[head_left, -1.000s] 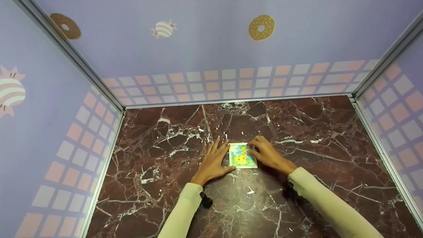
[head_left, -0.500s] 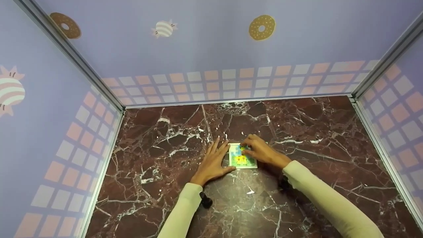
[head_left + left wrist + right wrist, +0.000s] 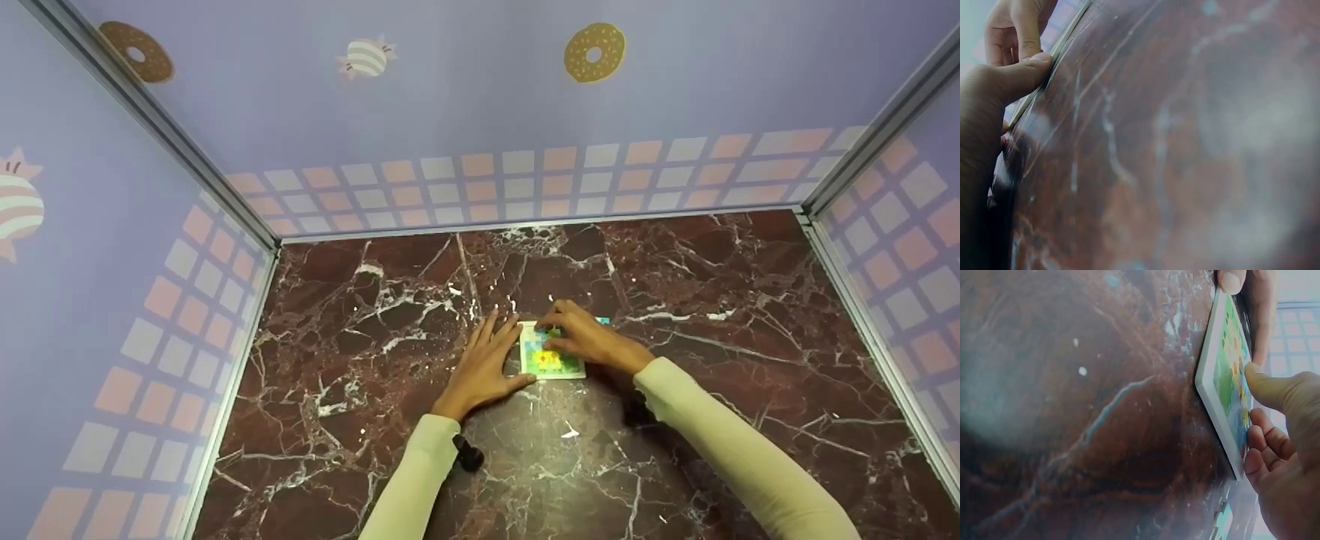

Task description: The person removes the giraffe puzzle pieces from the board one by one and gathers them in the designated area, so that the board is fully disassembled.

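Note:
A small square picture puzzle [image 3: 559, 367] with a pale rim lies flat on the marble table, showing green, yellow and blue. Along its left side rests my left hand [image 3: 484, 371], fingers straight and spread, thumb at the puzzle's lower left corner. My right hand [image 3: 592, 334] arches over the upper part, fingers bent, and hides much of the picture. In the right wrist view its thumb [image 3: 1266, 388] and bent fingers touch the picture some distance apart; whether they pinch a piece is hidden. A loose light-blue piece [image 3: 603, 320] lies beyond the puzzle's upper right corner.
The dark red marble table [image 3: 360, 450] reaches to lilac panels [image 3: 465, 90] at the back and both sides, joined by metal rails [image 3: 161, 120]. Black wrist gear [image 3: 469, 454] hangs by my left cuff.
My right hand has moved left from the puzzle's right edge to over its upper middle, uncovering the loose blue piece. The left hand stays in place. The head view has shifted slightly.

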Demonstrator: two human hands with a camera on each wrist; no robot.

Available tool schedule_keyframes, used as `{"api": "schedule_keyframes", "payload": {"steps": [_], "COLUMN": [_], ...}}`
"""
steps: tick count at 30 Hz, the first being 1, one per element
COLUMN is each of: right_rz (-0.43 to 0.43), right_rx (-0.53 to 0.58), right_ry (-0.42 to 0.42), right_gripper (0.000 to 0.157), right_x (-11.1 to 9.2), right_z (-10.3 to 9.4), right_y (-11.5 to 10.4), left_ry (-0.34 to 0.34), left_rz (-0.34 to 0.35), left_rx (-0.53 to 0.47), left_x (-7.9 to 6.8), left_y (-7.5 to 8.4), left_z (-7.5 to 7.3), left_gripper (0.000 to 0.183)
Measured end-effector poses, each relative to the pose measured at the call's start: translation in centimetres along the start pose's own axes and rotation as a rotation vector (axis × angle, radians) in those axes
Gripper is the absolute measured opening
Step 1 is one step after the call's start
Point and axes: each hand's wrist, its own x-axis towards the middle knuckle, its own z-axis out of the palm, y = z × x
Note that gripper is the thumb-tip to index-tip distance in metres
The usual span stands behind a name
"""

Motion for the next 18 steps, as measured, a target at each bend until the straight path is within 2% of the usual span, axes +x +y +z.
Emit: {"api": "schedule_keyframes", "payload": {"steps": [4,8,14,18], "right_rz": [-0.039,-0.060,-0.029,0.008], "right_rx": [-0.009,-0.059,-0.056,-0.035], "right_ry": [0.032,0.039,0.032,0.023], "right_gripper": [0.033,0.034,0.030,0.028], "right_x": [-0.2,-0.1,0.2,0.2], "right_z": [1.3,1.4,1.3,1.6], "right_y": [2.6,3.3,3.2,2.1], "left_ry": [-0.007,0.001,0.014,0.000], "left_rz": [-0.012,-0.007,-0.001,-0.002], "left_rx": [-0.013,-0.016,-0.012,-0.008], "left_x": [-0.1,0.1,0.3,0.0], "left_y": [0.2,0.4,0.3,0.1], "left_z": [-0.2,-0.4,-0.5,-0.1], "left_gripper": [0.106,0.106,0.105,0.105]}}
